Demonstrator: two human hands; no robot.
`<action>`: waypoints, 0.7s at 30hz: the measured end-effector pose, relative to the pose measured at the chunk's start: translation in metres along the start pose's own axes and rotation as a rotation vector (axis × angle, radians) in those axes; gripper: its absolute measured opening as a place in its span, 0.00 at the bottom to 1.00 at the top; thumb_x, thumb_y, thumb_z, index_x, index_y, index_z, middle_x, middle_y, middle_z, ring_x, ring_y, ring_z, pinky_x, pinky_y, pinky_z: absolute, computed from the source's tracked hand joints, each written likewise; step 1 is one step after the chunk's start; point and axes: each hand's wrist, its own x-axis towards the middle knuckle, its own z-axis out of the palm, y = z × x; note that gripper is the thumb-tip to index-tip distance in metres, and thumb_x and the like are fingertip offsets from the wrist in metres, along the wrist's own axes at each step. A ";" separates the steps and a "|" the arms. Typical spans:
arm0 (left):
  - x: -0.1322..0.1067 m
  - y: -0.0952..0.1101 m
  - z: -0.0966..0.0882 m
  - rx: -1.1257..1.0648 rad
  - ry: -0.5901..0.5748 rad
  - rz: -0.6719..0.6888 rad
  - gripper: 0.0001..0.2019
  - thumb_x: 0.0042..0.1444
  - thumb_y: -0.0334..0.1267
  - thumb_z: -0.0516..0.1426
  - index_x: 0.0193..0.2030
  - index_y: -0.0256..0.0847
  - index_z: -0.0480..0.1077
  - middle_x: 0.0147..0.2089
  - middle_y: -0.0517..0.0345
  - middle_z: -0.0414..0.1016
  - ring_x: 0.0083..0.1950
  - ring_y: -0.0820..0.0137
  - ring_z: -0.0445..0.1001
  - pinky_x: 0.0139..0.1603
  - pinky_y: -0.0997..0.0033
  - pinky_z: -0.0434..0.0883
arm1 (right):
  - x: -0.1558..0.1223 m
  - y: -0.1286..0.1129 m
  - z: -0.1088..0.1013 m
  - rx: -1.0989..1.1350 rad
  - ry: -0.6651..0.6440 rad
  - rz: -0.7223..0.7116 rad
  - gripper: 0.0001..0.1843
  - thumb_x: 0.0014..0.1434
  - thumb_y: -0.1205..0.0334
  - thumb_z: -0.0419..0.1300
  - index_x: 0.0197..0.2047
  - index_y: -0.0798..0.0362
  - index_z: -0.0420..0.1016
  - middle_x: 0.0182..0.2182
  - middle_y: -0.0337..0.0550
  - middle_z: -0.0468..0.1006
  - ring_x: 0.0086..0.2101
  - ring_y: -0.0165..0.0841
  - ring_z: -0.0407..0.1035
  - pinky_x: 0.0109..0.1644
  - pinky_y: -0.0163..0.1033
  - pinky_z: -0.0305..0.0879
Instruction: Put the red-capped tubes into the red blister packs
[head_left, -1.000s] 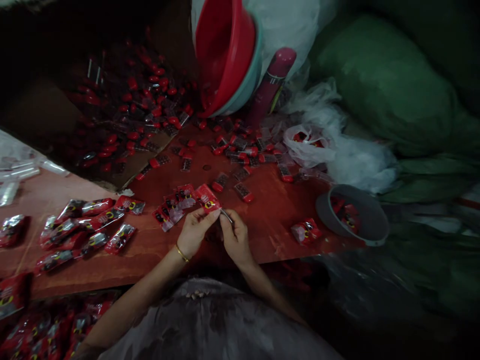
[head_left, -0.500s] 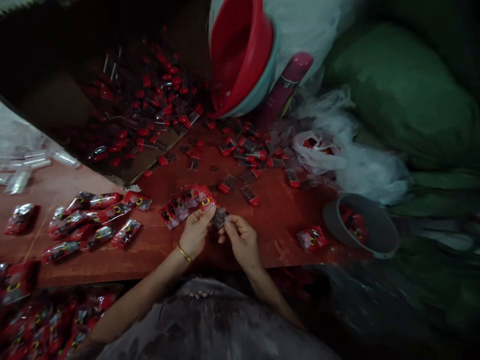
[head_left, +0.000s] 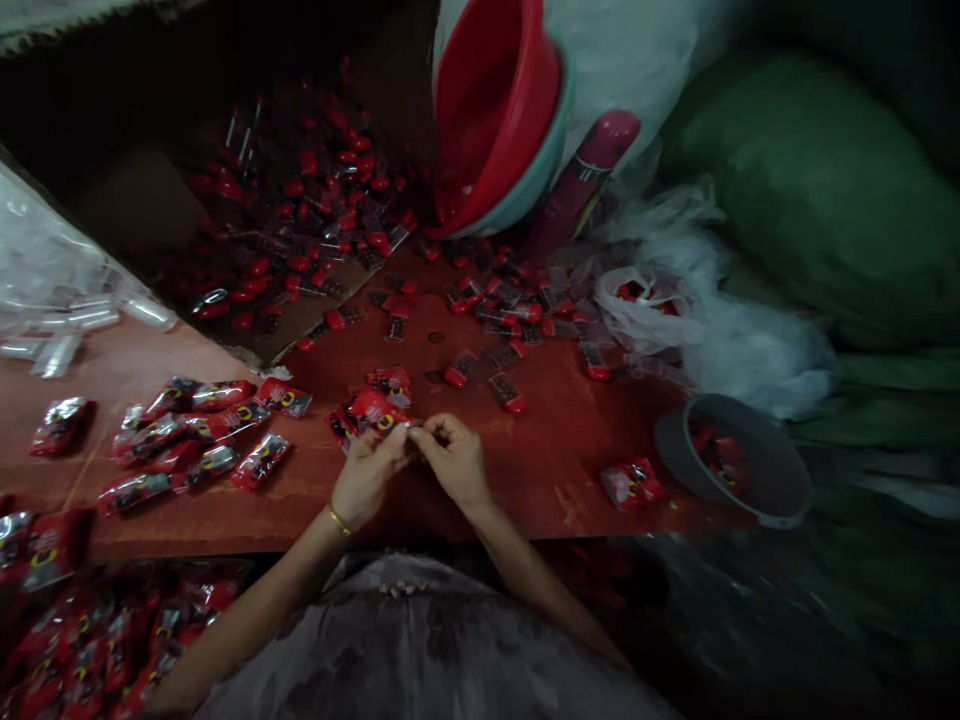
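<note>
A small red printed plastic packet (head_left: pixel 380 411) is pinched in my left hand (head_left: pixel 367 480), which wears a gold bangle at the wrist. My right hand (head_left: pixel 456 462) is closed too, with thumb and fingertips meeting the left ones at the packet's right end. Whatever lies between the fingertips is mostly hidden. Behind the packet, more flat red packets (head_left: pixel 394 381) lie on the red table (head_left: pixel 540 440). Beyond my hands sit clear containers with red caps and dark contents, one of them a loose container (head_left: pixel 508 392).
Filled red packets (head_left: pixel 214 420) lie to the left, with more heaped below the edge. A cardboard box (head_left: pixel 150 200) full of red-capped containers stands behind. Nested basins (head_left: pixel 517 130), a pink flask (head_left: pixel 592 160), plastic bags (head_left: pixel 757 340) and a grey tub (head_left: pixel 675 450) are to the right.
The dark-filled container between my hands no longer shows. The red packet is now in my fingers, and both hands have shifted slightly left. The whole view has moved a little.
</note>
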 end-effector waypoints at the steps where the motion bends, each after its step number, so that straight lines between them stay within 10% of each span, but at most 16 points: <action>1: 0.000 0.009 -0.013 -0.017 0.042 0.002 0.17 0.37 0.46 0.67 0.30 0.37 0.72 0.30 0.56 0.77 0.33 0.71 0.75 0.38 0.71 0.70 | 0.004 0.001 -0.002 -0.125 0.014 -0.066 0.15 0.55 0.48 0.56 0.27 0.50 0.68 0.22 0.37 0.73 0.23 0.29 0.66 0.29 0.34 0.63; 6: -0.003 0.074 -0.093 -0.201 0.466 0.375 0.13 0.51 0.52 0.56 0.31 0.45 0.70 0.36 0.64 0.79 0.48 0.72 0.73 0.47 0.74 0.70 | 0.033 0.025 -0.053 -0.743 0.253 -0.263 0.18 0.60 0.52 0.50 0.43 0.56 0.72 0.41 0.55 0.75 0.43 0.43 0.66 0.48 0.48 0.60; 9: -0.003 0.095 -0.112 -0.222 0.512 0.475 0.20 0.53 0.58 0.50 0.33 0.43 0.71 0.43 0.62 0.78 0.53 0.70 0.70 0.49 0.73 0.69 | 0.043 0.050 -0.078 -0.936 0.292 -0.205 0.20 0.60 0.56 0.49 0.49 0.60 0.69 0.47 0.60 0.73 0.48 0.48 0.63 0.52 0.56 0.56; 13: 0.018 0.072 -0.075 0.366 0.365 0.451 0.20 0.45 0.50 0.60 0.43 0.43 0.72 0.46 0.54 0.77 0.50 0.62 0.73 0.51 0.61 0.69 | 0.035 0.068 -0.073 -0.994 0.323 -0.266 0.20 0.60 0.56 0.48 0.50 0.58 0.68 0.53 0.57 0.69 0.55 0.48 0.56 0.57 0.60 0.49; 17: 0.062 0.037 -0.033 1.309 0.128 0.656 0.20 0.46 0.45 0.60 0.48 0.44 0.73 0.60 0.49 0.65 0.65 0.54 0.55 0.64 0.50 0.50 | 0.027 0.068 -0.057 -0.965 0.349 -0.400 0.17 0.61 0.57 0.49 0.46 0.55 0.71 0.52 0.53 0.70 0.56 0.44 0.57 0.59 0.57 0.49; 21: 0.085 0.021 -0.029 1.696 0.053 0.685 0.15 0.53 0.43 0.56 0.46 0.48 0.74 0.62 0.50 0.62 0.67 0.52 0.48 0.64 0.43 0.44 | 0.029 0.067 -0.058 -0.929 0.355 -0.457 0.13 0.60 0.59 0.51 0.41 0.54 0.74 0.48 0.52 0.74 0.53 0.42 0.62 0.59 0.54 0.50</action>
